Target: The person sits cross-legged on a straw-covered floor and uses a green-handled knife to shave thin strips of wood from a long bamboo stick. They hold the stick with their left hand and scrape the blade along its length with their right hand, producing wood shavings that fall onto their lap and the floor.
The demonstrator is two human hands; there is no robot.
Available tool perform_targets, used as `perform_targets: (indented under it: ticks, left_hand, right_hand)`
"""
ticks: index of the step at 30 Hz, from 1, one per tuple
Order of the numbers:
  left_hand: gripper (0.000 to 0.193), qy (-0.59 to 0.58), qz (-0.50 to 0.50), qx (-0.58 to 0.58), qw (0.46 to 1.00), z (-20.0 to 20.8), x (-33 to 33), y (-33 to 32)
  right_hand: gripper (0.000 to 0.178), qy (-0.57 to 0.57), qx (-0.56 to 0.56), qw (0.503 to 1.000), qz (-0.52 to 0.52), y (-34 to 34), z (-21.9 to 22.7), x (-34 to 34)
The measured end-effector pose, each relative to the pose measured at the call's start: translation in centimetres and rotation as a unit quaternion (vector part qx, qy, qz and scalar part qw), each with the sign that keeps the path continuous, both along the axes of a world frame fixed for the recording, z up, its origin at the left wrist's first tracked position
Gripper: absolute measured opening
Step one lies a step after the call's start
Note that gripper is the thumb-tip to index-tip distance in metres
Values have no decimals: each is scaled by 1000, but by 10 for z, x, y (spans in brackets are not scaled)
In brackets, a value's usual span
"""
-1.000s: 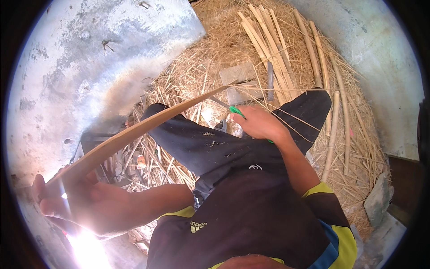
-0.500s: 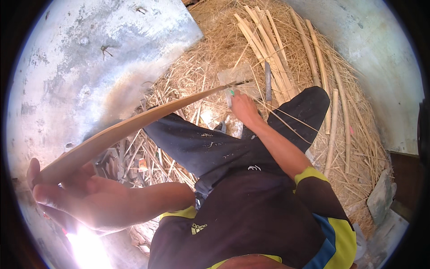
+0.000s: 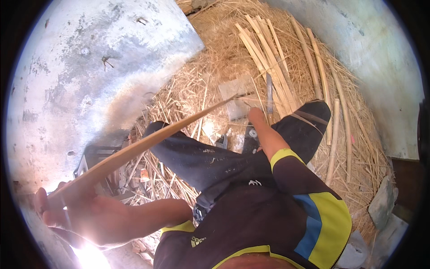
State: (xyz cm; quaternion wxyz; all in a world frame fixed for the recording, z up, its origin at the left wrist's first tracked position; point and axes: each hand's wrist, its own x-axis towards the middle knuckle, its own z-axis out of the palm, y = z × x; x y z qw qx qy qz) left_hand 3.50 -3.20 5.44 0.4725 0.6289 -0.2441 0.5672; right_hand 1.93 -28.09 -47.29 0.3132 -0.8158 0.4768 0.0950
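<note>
Straw covers the ground between pale, stained walls, with split slats and rounder poles lying to the right. Across the left knee runs a long wooden strip, broad at the near end and narrowing toward a pale slab; whether its tip touches the slab, I cannot tell.

The strip looks light for its length, fairly stiff at the broad end and probably springy toward the thin one. Dry and smooth-faced, it should not be very slippery, though its edges may splinter. The broad end seems the safest hold, and the left hand has it there, fingers loosely bent around the wood. Beyond the knees, the right hand appears curled near the tip; how tightly, and on what, is hidden.

Among the litter beyond the left forearm sits a small orange cup-like thing, and beside the wall a dark boxy object; what either holds is too small to tell.
</note>
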Motion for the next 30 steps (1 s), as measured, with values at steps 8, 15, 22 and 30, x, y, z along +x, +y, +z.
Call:
perform_targets:
  ticks: [8,15,22,30]
  left_hand:
    - [32,13,159,90,983,3,42,-1]
    - [29,39,-63,-55,996,5,71,2]
    - [32,-38,184,154,970,13,76,16]
    - [36,21,-33,-72,997,7,64,-15]
  right_hand:
    - [37,-11,281,950,135,-13,69,-2]
    - [43,-87,137,976,148,-7,152,-15]
    - [39,-90,57,987,124,-10,173,-13]
    - [28,-25,-38,994,95,-32,7,28]
